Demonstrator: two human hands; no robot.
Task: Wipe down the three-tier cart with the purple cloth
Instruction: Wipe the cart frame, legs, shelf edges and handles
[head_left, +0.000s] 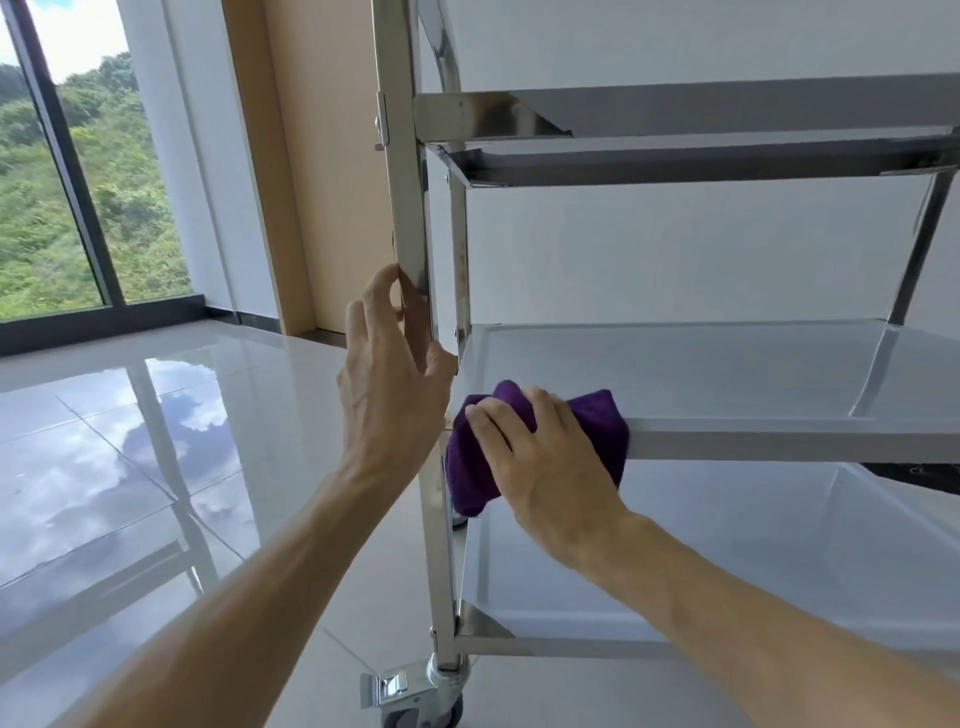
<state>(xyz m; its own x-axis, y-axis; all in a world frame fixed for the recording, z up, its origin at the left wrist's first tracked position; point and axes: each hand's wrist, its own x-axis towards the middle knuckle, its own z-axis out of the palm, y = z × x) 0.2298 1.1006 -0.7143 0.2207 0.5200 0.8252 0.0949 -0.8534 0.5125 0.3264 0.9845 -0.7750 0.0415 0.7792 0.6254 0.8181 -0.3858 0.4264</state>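
The cloth (537, 447) is bunched under the right hand (540, 462), clamped on it, at the middle shelf's (727, 364) front-left corner. The post (410, 218) is loosely gripped by the left hand (395, 374). Unwiped edge probably runs rightward, so right's nearer.

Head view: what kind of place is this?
Likely a bare, modern indoor room, perhaps commercial: glossy tiled floor, floor-to-ceiling window onto green hillside, and a stainless three-tier cart on casters.
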